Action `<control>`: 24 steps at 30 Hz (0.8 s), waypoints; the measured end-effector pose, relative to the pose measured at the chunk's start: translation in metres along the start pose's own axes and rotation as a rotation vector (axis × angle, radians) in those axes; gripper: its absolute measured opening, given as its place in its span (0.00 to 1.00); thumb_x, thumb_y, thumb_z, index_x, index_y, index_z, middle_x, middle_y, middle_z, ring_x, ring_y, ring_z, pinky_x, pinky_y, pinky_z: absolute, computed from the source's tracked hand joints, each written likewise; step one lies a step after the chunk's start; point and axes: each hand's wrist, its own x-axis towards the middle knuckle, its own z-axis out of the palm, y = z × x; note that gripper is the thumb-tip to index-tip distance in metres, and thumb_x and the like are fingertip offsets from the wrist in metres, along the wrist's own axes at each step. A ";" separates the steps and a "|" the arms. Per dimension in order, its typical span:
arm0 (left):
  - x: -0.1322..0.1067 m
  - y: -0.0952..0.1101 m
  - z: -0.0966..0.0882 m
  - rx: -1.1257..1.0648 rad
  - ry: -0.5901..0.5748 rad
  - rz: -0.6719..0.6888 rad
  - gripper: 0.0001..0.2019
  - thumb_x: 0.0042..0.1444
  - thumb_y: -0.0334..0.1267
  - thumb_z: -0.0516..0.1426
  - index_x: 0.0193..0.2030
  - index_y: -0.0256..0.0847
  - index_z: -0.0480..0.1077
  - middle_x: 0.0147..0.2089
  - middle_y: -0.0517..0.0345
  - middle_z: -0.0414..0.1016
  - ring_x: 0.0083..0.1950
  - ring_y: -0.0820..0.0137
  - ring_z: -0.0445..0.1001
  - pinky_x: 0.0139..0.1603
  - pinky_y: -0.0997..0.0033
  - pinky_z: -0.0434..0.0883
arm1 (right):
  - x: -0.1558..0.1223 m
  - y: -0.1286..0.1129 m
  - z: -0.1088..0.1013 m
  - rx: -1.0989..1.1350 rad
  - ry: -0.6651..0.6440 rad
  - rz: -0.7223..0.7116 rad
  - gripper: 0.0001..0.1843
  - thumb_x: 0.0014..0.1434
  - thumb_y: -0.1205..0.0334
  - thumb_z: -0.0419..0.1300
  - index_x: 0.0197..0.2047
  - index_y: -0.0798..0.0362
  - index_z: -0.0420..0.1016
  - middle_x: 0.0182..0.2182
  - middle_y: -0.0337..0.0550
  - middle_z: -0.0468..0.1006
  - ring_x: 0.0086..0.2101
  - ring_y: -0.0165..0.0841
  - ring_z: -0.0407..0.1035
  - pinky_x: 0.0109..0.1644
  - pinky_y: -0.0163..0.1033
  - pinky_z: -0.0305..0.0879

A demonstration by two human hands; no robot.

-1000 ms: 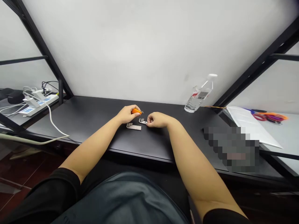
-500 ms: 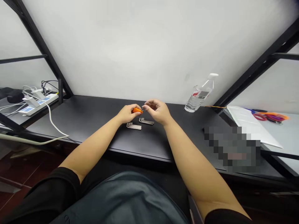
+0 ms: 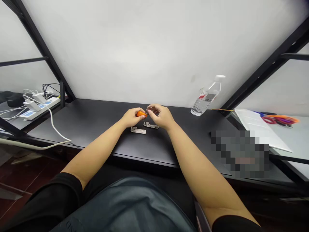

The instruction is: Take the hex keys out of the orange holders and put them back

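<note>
My left hand (image 3: 131,117) is closed around a small orange holder (image 3: 141,113), held just above the black desk (image 3: 96,125). Right beside it, my right hand (image 3: 161,116) pinches a thin metal hex key (image 3: 149,108) whose end meets the orange holder. Two groups of loose hex keys lie on the desk below the hands: one group (image 3: 138,130) under my left hand, the other (image 3: 151,125) under my right hand.
A clear water bottle (image 3: 205,97) leans against the wall at the back right. A white power strip with plugs and cables (image 3: 36,104) sits on the left shelf. White paper (image 3: 258,129) and scissors (image 3: 277,120) lie on the right-hand table.
My right hand lifted off the desk with a hex key from the right group and moved up and left to the orange holder. My left hand barely moved.
</note>
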 end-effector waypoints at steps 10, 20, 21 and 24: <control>0.003 -0.007 0.002 -0.058 0.032 -0.031 0.14 0.57 0.45 0.61 0.46 0.41 0.75 0.42 0.57 0.82 0.44 0.65 0.79 0.50 0.65 0.73 | 0.002 0.005 -0.007 -0.227 -0.146 -0.111 0.19 0.65 0.50 0.56 0.52 0.49 0.80 0.53 0.49 0.79 0.53 0.43 0.71 0.58 0.46 0.65; 0.002 -0.009 0.002 -0.075 0.010 -0.053 0.12 0.57 0.43 0.60 0.47 0.43 0.74 0.41 0.57 0.83 0.43 0.66 0.79 0.51 0.63 0.73 | 0.002 0.023 -0.026 -0.340 -0.672 0.341 0.21 0.47 0.42 0.70 0.38 0.48 0.80 0.38 0.42 0.82 0.36 0.37 0.73 0.35 0.38 0.63; 0.002 -0.009 0.001 -0.074 0.007 -0.047 0.12 0.57 0.43 0.60 0.47 0.43 0.74 0.41 0.57 0.83 0.43 0.66 0.79 0.51 0.63 0.73 | 0.002 0.022 -0.026 -0.335 -0.694 0.352 0.20 0.48 0.43 0.70 0.37 0.48 0.80 0.37 0.42 0.82 0.35 0.37 0.73 0.34 0.38 0.63; 0.002 -0.007 0.001 -0.069 -0.004 -0.035 0.12 0.57 0.43 0.60 0.47 0.44 0.75 0.41 0.58 0.83 0.43 0.66 0.79 0.51 0.63 0.73 | 0.001 0.017 -0.025 -0.335 -0.731 0.368 0.17 0.48 0.44 0.69 0.34 0.48 0.79 0.34 0.41 0.81 0.33 0.36 0.72 0.33 0.38 0.62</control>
